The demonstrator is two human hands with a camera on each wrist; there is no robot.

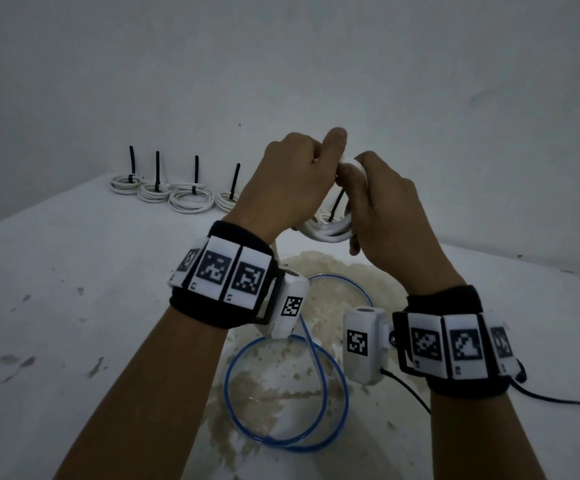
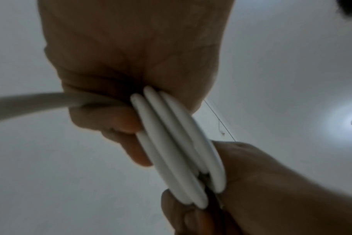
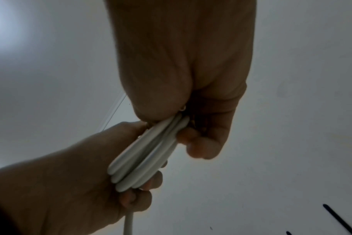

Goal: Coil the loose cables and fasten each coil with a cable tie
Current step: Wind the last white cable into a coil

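A white cable coil point(image 1: 326, 232) hangs in the air above the table, held between both hands. My left hand point(image 1: 292, 181) grips its left side with curled fingers; in the left wrist view the coil point(image 2: 177, 151) runs through that fist and one loose strand point(image 2: 30, 101) leads off to the left. My right hand point(image 1: 382, 206) pinches the coil's top right, and its fingers curl round the coil point(image 3: 147, 152) in the right wrist view. A black cable tie point(image 1: 337, 204) shows between the hands. A loose blue cable point(image 1: 226, 379) lies looped on the table below.
Several white coils point(image 1: 191, 199), each bound with a black tie sticking upright, stand in a row at the back left of the white table point(image 1: 73, 306). A brownish stain point(image 1: 333, 282) marks the table under the hands. A pale wall rises close behind.
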